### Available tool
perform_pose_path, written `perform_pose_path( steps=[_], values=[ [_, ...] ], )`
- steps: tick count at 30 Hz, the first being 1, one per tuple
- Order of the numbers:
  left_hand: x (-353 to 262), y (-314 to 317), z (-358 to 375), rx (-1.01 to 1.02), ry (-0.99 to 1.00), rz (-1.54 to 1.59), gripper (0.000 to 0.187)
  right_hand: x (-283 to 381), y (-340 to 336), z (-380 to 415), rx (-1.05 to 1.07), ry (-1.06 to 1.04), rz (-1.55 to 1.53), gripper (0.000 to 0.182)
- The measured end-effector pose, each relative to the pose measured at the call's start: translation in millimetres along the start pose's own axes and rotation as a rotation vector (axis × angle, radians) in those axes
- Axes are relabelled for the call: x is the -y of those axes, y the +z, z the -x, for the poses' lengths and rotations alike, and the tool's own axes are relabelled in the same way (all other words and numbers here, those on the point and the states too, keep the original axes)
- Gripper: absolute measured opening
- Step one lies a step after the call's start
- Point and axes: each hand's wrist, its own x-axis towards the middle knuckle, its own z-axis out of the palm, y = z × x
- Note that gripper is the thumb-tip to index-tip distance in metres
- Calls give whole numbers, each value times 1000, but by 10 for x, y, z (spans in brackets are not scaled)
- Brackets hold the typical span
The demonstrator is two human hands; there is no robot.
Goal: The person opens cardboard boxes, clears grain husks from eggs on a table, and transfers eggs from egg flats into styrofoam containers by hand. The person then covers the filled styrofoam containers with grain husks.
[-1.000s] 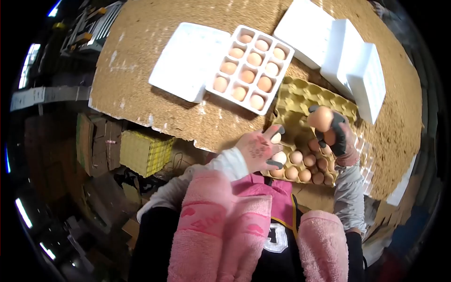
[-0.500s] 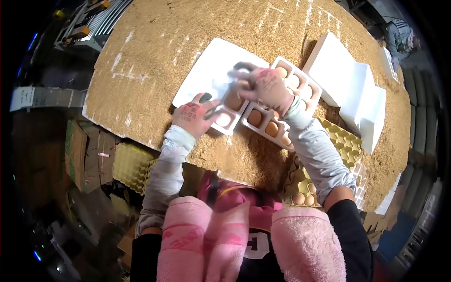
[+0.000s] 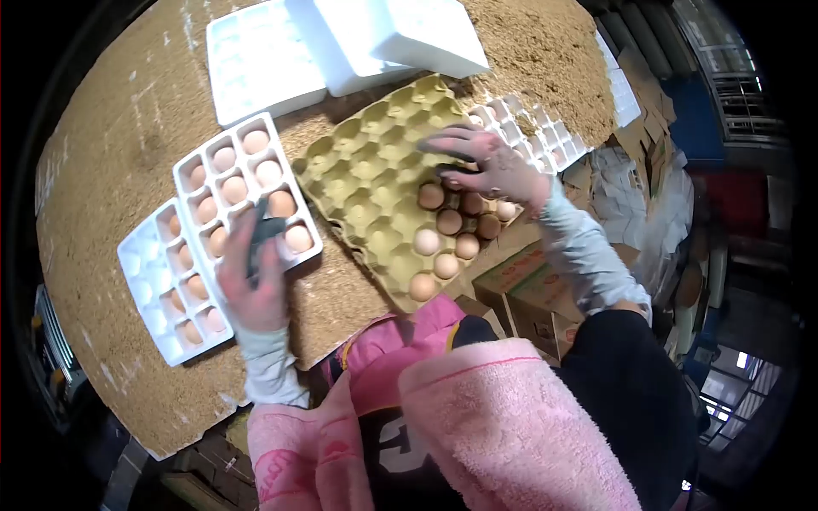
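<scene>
While right fingers (image 3: 453,146) hang parted over eggs (image 3: 449,222) in tray (image 3: 339,185), cannot tell if left fingers (image 3: 270,228) grasp

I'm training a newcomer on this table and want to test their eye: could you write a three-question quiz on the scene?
1. Which hand is over the yellow, cupped pulp tray?
2. True or false: that tray is completely filled.
3. The rectangular white foam tray at the left hand holds: (a) glass bottles, (b) oval tan eggs, (c) round red apples.

Key: 1. The right hand. 2. False; much of it is bare. 3. (b).
</scene>
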Motion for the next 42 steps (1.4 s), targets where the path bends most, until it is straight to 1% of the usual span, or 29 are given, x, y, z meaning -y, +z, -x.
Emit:
perform_pose_path(
  steps=[2,3,5,6,8,9,12,14,16,18,19,20,21,22,25,26,27,28,29,30,31,32,34,35,36,37,38,40,42],
  values=[
    [-188,854,-109,190,440,-273,43,-480,-207,405,131,-55,505,59],
    [-174,1295,-142,233,516,-418,54,-624,-173,449,280,-123,615,66],
    [-239,2045,-138,330,508,-925,74,-1024,-59,507,198,-241,462,67],
    [-143,2345,-179,433,491,-1014,72,-1161,-48,537,135,-310,426,67],
    [-285,2494,-234,513,400,-1080,67,-1121,-197,663,-16,-121,1,62],
    [-201,2469,-203,431,488,-1005,63,-987,-351,758,-66,142,-483,59],
    [-251,2225,-186,323,452,-464,48,-1103,-579,953,-38,272,-1134,57],
    [-552,2027,-115,150,-142,358,42,-1135,-440,896,122,-89,-482,44],
    [-375,1811,-203,-6,-384,826,29,-1073,-118,947,148,-237,244,43],
    [-65,1617,-358,271,-246,491,25,-1047,-95,912,205,-216,219,46],
    [-368,1715,-302,358,-267,-35,26,-1094,-142,926,184,-223,150,47],
    [-506,1833,-287,507,55,-604,31,-1119,-177,970,167,-223,72,48],
    [-473,1990,-200,518,101,-944,36,-1083,-299,1008,261,75,-377,53],
    [-427,2081,-126,520,140,-1285,40,-1143,-258,1057,91,105,-631,58],
    [-368,1998,-147,526,156,-1071,48,-1079,-334,914,-84,328,-1458,59],
    [-316,1920,-111,439,202,-930,49,-1159,-286,868,62,330,-1560,56],
    [-351,1828,-120,396,99,-715,54,-1153,-273,784,168,334,-1381,51],
    [-376,1707,-108,350,-55,-188,55,-1076,-261,694,269,338,-1201,46],
    [-444,1576,-71,339,-128,0,56,-894,-196,593,228,21,-833,38],
    [-392,1471,-43,379,24,-97,53,-751,-135,549,31,-344,-255,22],
    [-482,1394,-45,400,180,-189,51,-641,-77,568,75,-349,92,15],
    [-639,1417,90,471,38,-560,38,-558,-4,591,109,-352,443,8],
    [-428,1623,306,497,313,-1224,30,-551,128,605,101,-368,523,5],
    [-86,1705,414,534,360,-1259,33,-518,85,581,170,-346,604,9],
    [-100,1690,395,581,343,-1243,36,-470,-26,526,336,-264,478,39],
    [-115,1677,373,628,325,-1225,39,-571,-86,486,402,-204,297,39],
    [-388,1603,334,664,245,-1142,41,-575,-166,467,252,-204,137,37],
    [-202,1333,496,443,305,-788,46,-496,-359,125,507,300,-648,55],
    [-187,869,604,151,89,-196,44,-148,-239,-247,326,230,-1266,57]
  ],
)
